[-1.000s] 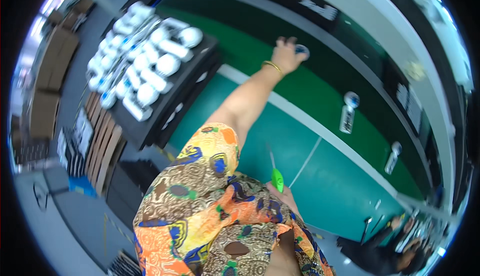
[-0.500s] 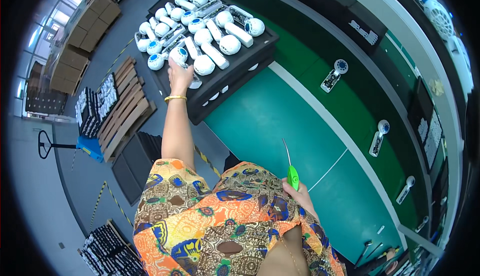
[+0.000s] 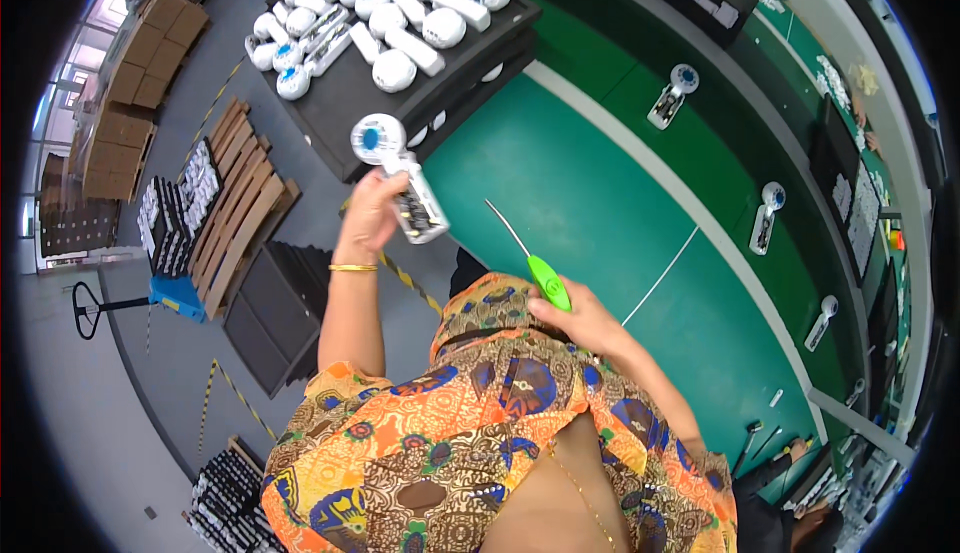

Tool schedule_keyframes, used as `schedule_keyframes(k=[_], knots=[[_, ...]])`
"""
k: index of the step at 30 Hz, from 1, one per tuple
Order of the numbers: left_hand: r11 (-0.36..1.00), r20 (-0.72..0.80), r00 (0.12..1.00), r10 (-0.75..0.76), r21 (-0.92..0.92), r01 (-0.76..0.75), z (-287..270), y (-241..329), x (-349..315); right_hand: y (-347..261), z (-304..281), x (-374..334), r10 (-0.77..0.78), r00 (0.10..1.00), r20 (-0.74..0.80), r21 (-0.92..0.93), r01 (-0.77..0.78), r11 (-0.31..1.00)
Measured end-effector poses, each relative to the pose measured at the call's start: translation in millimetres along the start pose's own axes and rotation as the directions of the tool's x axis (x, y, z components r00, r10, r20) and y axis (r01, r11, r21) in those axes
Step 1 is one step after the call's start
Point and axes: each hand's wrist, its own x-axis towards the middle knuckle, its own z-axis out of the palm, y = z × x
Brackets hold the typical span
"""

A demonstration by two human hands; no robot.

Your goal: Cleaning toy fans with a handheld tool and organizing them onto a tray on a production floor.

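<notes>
My left hand (image 3: 370, 215), with a gold bangle at its wrist, grips a white handheld fan (image 3: 379, 140) by its neck. The fan's round head has a blue centre, and its handle lies open with inner parts showing. It hangs in the air just off the near edge of a black tray (image 3: 350, 133). Several similar fans (image 3: 394, 70) lie crowded on that tray, some with open handles. In front of my body, my right hand (image 3: 588, 319) is closed around the bright green handle of a tool (image 3: 548, 283). The tool's thin metal shaft points up and left, touching nothing.
A green workbench (image 3: 590, 233) spreads to my right. Beyond its pale rail, single fans (image 3: 768, 215) sit spaced along a dark green conveyor (image 3: 720, 153). Left on the floor are a wooden pallet (image 3: 235, 203), a blue pallet jack (image 3: 178, 298) and stacked black trays (image 3: 275, 318).
My left hand has lifted a fan off the tray and drawn it back toward me. My right hand has raised the green-handled tool up and to the left.
</notes>
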Motion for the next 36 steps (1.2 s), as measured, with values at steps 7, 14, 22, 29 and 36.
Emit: schedule_keyframes(k=[7, 14, 22, 29, 36], knots=[[0.912, -0.158, 0.979, -0.127, 0.369, 0.177, -9, -75, 1, -24, -1, 23, -0.028, 0.988, 0.150, 0.007, 0.027, 1.000], [0.802, -0.112, 0.989, -0.095, 0.580, 0.142, -19, -98, -10, -26, 4, 33, 0.119, 0.972, 0.203, -0.027, -0.116, 0.993], [0.733, -0.076, 0.989, -0.125, 0.665, 0.144, -24, -111, -10, -7, 4, 52, 0.072, 0.978, 0.196, -0.015, -0.071, 0.997], [0.740, -0.051, 0.991, -0.127, 0.660, 0.129, -22, -105, -14, -7, -2, 47, 0.208, 0.962, 0.175, -0.068, -0.199, 0.978], [0.678, -0.025, 0.987, -0.159, 0.724, 0.128, -20, -97, -18, -3, 6, 51, 0.054, 0.982, 0.180, -0.049, -0.045, 0.998]])
